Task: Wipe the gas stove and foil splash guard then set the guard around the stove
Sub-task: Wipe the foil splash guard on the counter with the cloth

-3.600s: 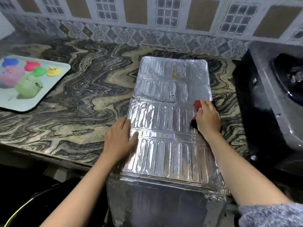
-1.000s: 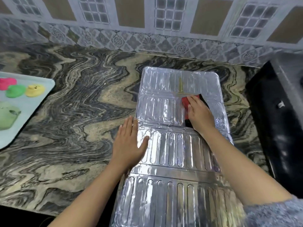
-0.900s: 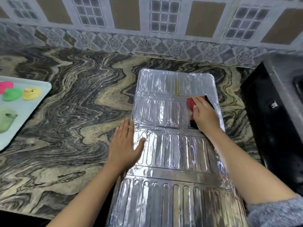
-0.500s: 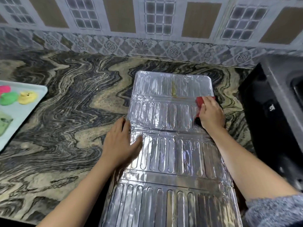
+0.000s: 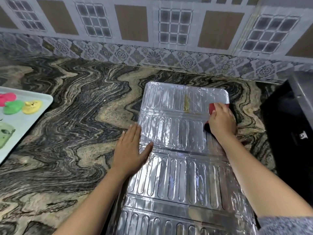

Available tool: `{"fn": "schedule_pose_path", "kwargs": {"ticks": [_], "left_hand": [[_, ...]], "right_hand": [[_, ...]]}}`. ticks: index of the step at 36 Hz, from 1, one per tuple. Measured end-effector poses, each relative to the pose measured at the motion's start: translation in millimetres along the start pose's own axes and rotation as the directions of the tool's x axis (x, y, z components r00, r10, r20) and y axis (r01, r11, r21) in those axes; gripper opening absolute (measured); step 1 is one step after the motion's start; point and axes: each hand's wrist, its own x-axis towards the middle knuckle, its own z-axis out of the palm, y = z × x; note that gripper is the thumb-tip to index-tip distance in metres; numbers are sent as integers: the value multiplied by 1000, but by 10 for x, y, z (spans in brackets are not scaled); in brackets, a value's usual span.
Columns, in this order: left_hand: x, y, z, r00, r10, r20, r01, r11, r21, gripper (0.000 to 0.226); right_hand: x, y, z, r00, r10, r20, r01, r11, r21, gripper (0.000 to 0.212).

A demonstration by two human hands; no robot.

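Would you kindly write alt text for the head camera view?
A person's right hand presses a red cloth on a flattened foil splash guard lying on a marbled counter, while the left hand steadies its edge. A tray of colourful shapes sits far left.

No legible writing in this kitchen scene.
Neither the foil splash guard (image 5: 177, 133), which bears only embossed ribs, nor the patterned wall tiles (image 5: 152, 56) carry any readable text, label, brand or number.
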Motion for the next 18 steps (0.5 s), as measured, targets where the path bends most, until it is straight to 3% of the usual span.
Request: {"fn": "schedule_pose_path", "kwargs": {"ticks": [9,18], "left_hand": [[-4,19,-18,1000,4,-6,-4,1000,-24,81],[4,23,-35,1000,3,5,-2,1000,-29,82]], "right_hand": [[-29,-418,222,970,-204,133,208,978,-22,42],[-144,-1052,434,873,-436,218,433,899,61,42]]}}
